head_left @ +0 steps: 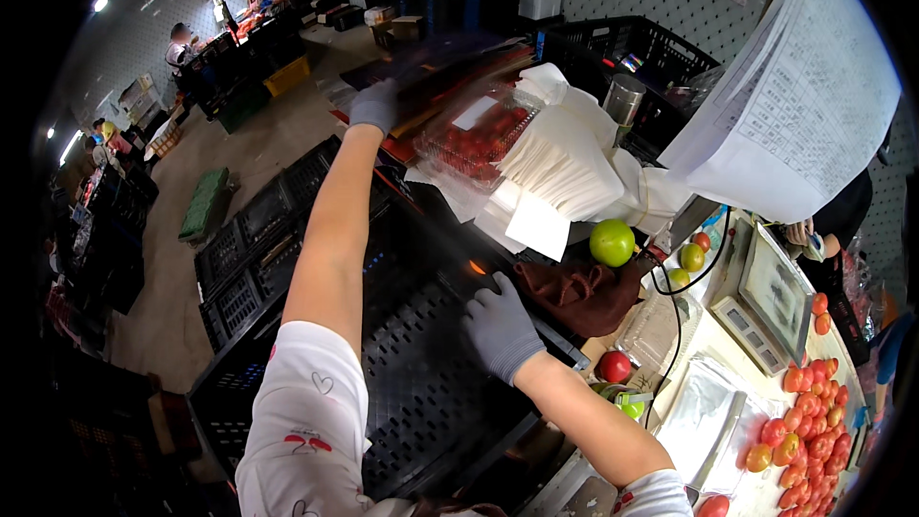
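My left hand, in a grey glove, reaches far forward to a stack of flat, dark and reddish-brown sheets. The sheets are smeared by motion, and the fingertips against them do not show clearly. Below, my right hand, also gloved in grey, is over the right side of a black plastic crate, its fingers apart and nothing seen in them. Beside that hand lies a crumpled dark brown cloth. A clear clamshell box of small red tomatoes sits near the sheets.
White paper sheets and a green tomato are right of the clamshell. A scale and piled red tomatoes occupy the right-hand table. A printed paper hangs above. More black crates stand left; people work far left.
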A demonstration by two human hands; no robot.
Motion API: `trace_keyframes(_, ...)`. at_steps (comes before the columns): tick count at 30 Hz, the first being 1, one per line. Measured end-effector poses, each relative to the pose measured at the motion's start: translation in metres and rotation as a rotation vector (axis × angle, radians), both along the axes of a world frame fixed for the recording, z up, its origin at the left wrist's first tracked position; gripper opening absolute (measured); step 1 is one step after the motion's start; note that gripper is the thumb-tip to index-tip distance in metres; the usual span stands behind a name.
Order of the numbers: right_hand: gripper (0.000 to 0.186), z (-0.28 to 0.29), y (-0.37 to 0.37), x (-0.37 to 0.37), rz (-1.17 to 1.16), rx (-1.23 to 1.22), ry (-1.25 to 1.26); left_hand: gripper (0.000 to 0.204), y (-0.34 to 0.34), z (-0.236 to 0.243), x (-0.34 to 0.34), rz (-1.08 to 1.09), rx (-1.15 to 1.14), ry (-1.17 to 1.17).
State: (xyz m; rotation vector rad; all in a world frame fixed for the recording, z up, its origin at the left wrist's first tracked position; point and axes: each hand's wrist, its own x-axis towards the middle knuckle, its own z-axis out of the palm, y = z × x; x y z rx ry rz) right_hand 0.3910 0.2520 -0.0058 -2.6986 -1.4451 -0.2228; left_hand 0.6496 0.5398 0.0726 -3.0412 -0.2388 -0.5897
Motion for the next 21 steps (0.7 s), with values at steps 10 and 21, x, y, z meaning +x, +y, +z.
trace_keyframes(10,0.02,-0.001,-0.008,0.003,0.076,0.332,-0.054,0.031,0.016,0.182,-0.218,-0.194,0.191,-0.582)
trace_keyframes(21,0.074,0.058,0.064,-0.088,0.049,1.524,1.482,0.033,0.084,0.164,-0.469,-0.158,-0.768,-0.604)
